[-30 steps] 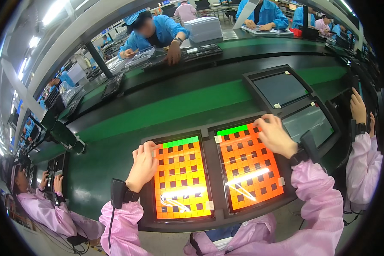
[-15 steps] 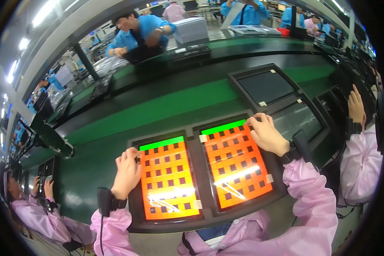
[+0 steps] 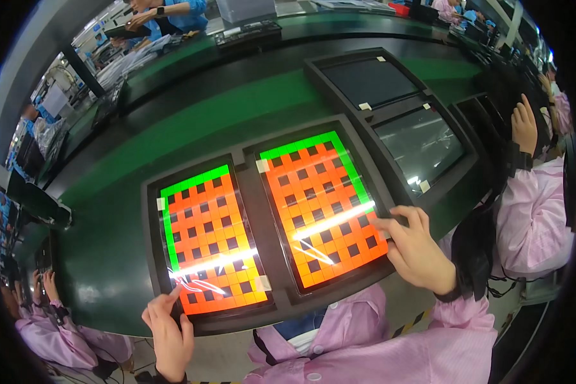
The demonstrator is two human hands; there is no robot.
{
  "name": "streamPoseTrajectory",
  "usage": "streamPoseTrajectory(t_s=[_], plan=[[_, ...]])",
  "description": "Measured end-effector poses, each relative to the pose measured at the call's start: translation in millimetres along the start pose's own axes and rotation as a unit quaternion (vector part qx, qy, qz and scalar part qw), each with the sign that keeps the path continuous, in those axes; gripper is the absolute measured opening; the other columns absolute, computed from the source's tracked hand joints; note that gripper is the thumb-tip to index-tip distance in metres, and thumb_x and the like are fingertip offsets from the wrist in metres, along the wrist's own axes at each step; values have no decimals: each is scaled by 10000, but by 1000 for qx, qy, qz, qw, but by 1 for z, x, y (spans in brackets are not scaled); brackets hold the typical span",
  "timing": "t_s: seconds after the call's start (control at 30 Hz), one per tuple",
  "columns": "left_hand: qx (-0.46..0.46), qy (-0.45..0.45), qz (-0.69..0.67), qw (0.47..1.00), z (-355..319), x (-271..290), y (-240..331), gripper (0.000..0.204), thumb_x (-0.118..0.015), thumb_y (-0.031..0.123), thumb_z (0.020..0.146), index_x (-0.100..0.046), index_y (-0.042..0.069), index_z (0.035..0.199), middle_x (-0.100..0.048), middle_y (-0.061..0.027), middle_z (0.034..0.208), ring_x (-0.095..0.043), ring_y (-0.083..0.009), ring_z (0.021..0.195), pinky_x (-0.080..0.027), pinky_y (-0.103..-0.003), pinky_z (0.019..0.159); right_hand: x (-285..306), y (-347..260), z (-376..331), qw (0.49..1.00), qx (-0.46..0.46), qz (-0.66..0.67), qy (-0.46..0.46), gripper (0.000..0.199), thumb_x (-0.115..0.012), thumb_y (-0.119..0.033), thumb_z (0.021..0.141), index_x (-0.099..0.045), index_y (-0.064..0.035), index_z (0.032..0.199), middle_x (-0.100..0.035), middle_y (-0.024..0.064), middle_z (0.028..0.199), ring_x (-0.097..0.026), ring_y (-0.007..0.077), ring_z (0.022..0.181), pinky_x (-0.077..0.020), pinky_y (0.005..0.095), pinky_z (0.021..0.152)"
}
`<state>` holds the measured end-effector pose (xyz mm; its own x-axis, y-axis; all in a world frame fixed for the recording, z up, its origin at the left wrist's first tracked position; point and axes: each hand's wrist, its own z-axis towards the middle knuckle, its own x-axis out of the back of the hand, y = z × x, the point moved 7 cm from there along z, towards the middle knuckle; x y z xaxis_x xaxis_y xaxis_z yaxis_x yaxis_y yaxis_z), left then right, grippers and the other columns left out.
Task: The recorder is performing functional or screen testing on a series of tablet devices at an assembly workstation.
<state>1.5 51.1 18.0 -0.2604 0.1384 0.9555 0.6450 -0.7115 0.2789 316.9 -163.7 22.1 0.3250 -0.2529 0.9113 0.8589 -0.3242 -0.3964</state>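
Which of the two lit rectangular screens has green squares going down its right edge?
The lit orange rectangular screen on the right, by the right hand; the lit screen on the left has its green column along its left edge.

Slides bare left hand [image 3: 169, 329] down outer edge of orange-lit rectangular left screen [image 3: 213, 237], bare right hand [image 3: 421, 256] down that of orange-lit rectangular right screen [image 3: 320, 208]; adds green columns [image 3: 353, 176].

The left hand [image 3: 169, 333] extends its index finger [image 3: 172, 298] forward, while the right hand [image 3: 422, 255] reaches leftward, fingers [image 3: 408, 215] loosely bent.
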Motion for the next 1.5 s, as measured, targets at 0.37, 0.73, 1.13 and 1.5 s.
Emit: streamPoseTrajectory(t_s=[0.37, 0.73, 1.13, 1.5], plan=[[54, -39, 16, 998, -35, -10, 22, 475, -555, 22, 786, -396, -8, 1233, -551, -143, 1257, -437, -304, 1167, -250, -425, 985, -16, -20, -47, 997, -60, -24, -40, 438, -510, -17, 723, -503, 14, 1160, -603, 106, 1119, -391, 371, 1194, -195, 567, 1045], [-99, -19, -14, 995, -15, -32, 81, 609, -604, 110, 689, -510, 48, 1288, -551, -28, 1173, -456, -217, 1076, -278, -394, 897, -50, -76, -24, 992, 100, 22, -80, 465, -532, -57, 688, -560, -47, 1151, -565, 17, 1239, -403, 322, 1159, -229, 546, 1029], [-172, -12, -83, 982, 79, 0, 88, 547, -554, 42, 764, -437, 23, 1298, -512, -131, 1111, -454, -318, 1053, -328, -429, 911, -9, -68, 67, 981, 176, 84, 11, 383, -529, -57, 784, -494, 10, 1160, -530, 165, 1108, -451, 359, 1098, -378, 462, 921], [-197, -23, -17, 980, 176, -43, 70, 422, -496, 87, 801, -402, -4, 1201, -545, -142, 1193, -456, -304, 1127, -318, -427, 956, -52, -47, 158, 985, 168, -23, -17, 330, -483, -124, 835, -477, 25, 1130, -542, 184, 1135, -394, 352, 1217, -316, 496, 1003]])
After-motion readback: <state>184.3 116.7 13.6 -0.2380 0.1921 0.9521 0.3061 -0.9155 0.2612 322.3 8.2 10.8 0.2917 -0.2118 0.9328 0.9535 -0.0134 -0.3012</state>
